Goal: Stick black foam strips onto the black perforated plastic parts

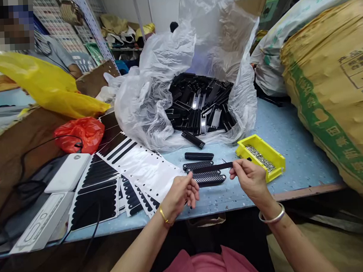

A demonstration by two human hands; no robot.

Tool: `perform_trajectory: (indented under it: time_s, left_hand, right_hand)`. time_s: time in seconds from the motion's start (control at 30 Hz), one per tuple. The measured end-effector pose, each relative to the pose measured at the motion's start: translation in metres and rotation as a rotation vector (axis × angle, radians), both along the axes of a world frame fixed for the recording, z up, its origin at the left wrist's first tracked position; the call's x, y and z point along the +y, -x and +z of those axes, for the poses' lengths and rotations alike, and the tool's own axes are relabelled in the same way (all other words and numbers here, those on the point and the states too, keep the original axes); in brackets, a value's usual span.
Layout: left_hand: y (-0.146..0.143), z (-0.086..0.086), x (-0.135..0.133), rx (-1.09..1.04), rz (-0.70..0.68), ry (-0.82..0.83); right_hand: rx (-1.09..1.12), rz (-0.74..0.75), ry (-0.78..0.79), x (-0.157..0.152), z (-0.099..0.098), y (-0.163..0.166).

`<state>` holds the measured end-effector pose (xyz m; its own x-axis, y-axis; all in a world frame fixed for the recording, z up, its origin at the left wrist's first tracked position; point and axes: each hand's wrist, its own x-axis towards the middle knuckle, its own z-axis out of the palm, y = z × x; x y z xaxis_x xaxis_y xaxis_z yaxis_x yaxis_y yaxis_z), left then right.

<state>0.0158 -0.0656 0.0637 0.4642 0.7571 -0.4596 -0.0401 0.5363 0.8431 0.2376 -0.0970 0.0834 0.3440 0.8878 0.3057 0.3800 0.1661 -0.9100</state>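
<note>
My right hand (250, 178) is closed, pinching one end of a thin black strip (221, 166) between thumb and fingers. The strip stretches left above several black handle-like pieces, one with a mesh-patterned face (210, 179). Beside the strip's left end is my left hand (184, 190), its fingers loosely curled and apart, the thumb tip close to the strip; whether they touch is unclear. Behind these lies a smooth black piece (199, 155). White sheets (146, 165) bearing black round-ended strips are spread left of my left hand.
A yellow bin (279, 168) of small metal parts stands right. A clear plastic bag (147, 109) holds many black pieces (198, 103) behind. Left are a red bag (82, 134), a white box (41, 222) and cables. A large sack (332, 85) bulges at right. Another person's arm (74, 70) shows back left.
</note>
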Motion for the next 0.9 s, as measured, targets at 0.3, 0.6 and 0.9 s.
perform_trajectory:
  time_s: [0.3, 0.6, 0.9]
  left_hand:
    - [-0.005, -0.01, 0.009, -0.269, 0.11, 0.132]
    - [0.009, 0.004, 0.027, -0.161, 0.328, -0.121]
    - [0.005, 0.004, 0.018, -0.131, 0.265, -0.169]
  right_hand:
    - [-0.101, 0.173, 0.084, -0.024, 0.014, 0.0]
    - [0.501, 0.164, 0.361, -0.008, -0.004, -0.017]
    - [0.477, 0.134, 0.361, 0.012, -0.009, 0.006]
